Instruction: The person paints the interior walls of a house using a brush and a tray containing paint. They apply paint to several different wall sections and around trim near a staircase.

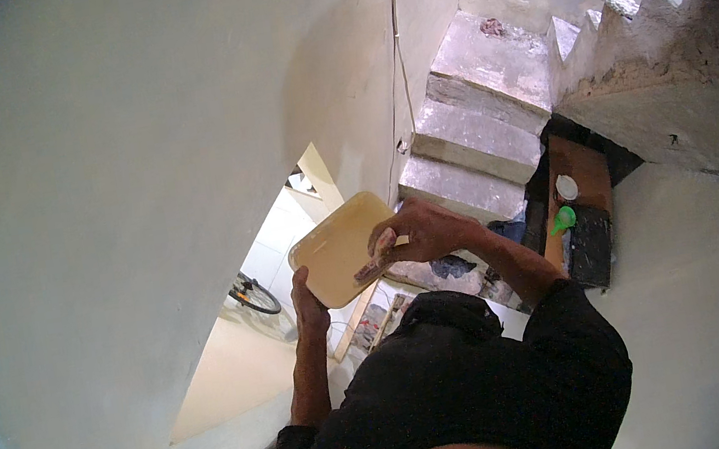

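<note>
A cream, rounded rectangular plastic tray or lid (328,246) is gripped at its left edge by my left hand (308,305), fingers closed on it. My right hand (417,233) is over the tray's right part, its fingers curled around a small pinkish-grey, smudged thing (372,265) against the tray's surface; I cannot make out what it is. My forearms and dark sleeves come in from below.
Pale walls (112,187) surround me. Concrete steps (476,68) rise at upper right. Below them are a wooden board (564,159), white lid (566,187), green container (563,218) and dark box (591,250). An opening at left shows white tiles (270,247) and a black tube (257,296).
</note>
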{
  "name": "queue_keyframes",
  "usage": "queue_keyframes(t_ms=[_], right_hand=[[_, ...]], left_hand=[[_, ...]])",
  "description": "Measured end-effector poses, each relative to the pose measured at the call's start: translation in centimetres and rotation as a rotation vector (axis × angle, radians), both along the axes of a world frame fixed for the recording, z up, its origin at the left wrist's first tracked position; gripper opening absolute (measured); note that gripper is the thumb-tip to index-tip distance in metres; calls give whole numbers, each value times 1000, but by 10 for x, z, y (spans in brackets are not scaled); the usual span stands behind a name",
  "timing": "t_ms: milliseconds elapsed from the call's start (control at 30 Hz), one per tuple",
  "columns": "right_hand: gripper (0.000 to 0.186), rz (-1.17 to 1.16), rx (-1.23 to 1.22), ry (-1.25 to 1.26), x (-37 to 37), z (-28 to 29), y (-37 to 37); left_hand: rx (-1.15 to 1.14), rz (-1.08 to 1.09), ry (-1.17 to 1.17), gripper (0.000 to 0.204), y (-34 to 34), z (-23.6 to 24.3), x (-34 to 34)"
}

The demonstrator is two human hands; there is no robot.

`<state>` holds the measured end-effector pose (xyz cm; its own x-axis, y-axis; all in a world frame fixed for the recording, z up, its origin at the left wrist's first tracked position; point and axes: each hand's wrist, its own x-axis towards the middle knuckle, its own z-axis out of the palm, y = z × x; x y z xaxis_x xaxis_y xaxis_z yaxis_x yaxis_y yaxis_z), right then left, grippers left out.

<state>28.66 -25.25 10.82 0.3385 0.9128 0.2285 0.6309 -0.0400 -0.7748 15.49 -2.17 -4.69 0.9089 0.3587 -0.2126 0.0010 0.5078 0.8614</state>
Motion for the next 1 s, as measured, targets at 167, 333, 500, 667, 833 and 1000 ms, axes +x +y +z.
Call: queue_keyframes(t_ms=[167, 333, 500, 667, 833, 1000], right_hand=[[11, -77, 37, -50, 37, -31, 8], [20, -180, 136, -157, 49, -21, 13], [20, -185, 150, -278, 44, -15, 5], [21, -324, 346, -255, 35, -1, -13], [18, -257, 212, -305, 26, 14, -20], [16, -11, 42, -28, 26, 3, -14]], left_hand=[[-40, 29, 3, 59, -8, 0, 4], [9, 13, 55, 57, -3, -18, 6], [-47, 18, 84, 59, -7, -4, 4], [-50, 52, 44, 60, -13, 9, 2], [-31, 65, 42, 62, -7, 3, 4], [-19, 29, 65, 62, -9, 8, 8]])
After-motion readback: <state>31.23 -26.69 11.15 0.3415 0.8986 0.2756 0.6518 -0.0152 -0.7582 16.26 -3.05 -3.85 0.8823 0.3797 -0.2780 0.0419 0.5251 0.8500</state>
